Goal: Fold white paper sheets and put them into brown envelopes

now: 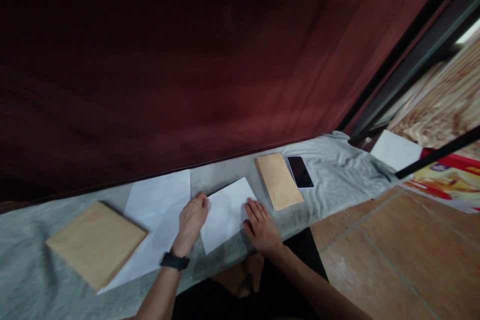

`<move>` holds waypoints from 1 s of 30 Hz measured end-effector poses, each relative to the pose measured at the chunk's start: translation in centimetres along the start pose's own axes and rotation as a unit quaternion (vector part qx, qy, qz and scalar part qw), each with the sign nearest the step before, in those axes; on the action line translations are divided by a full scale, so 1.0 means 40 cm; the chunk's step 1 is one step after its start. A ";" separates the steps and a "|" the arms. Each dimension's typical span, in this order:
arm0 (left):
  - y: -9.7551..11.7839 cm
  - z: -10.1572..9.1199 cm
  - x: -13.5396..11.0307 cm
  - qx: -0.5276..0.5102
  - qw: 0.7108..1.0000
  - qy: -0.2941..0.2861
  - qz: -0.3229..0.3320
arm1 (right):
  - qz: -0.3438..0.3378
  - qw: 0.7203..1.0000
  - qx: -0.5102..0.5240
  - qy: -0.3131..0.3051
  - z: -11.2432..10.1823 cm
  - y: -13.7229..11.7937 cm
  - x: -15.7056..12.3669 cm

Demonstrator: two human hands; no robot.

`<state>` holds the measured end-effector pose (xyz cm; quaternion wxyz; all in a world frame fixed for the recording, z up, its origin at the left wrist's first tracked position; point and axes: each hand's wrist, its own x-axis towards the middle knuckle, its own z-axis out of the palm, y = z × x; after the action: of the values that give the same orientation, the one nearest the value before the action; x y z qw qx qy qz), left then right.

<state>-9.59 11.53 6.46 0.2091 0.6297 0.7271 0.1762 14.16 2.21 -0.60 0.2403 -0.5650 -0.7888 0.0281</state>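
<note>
Because the grey cloth (333,170) is wrinkled and probably soft, I'd hold the white sheet (227,212) flat there, left of the narrow brown envelope (279,181). My right hand (263,229) lies open on the sheet's right edge; steady, even pressure suits it. My left hand (192,217) curls at the opposite edge; whether it pinches paper, I cannot tell, so guide lightly.

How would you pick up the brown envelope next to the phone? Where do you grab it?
I'd probably pinch its near short end, coming from the person's side with the right hand. The brown envelope lies flat on the grey cloth, and that end reaches closer to the person than the phone, which sits close along the envelope's right side.
</note>
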 end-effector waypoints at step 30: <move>0.014 0.118 -0.234 0.001 0.988 0.111 0.109 | -0.171 0.976 0.057 -0.120 -0.061 0.017 -0.044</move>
<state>-5.51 2.32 3.52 0.1060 0.6821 0.6730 0.2656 16.19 0.31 0.71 0.1770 -0.3995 -0.8941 0.0986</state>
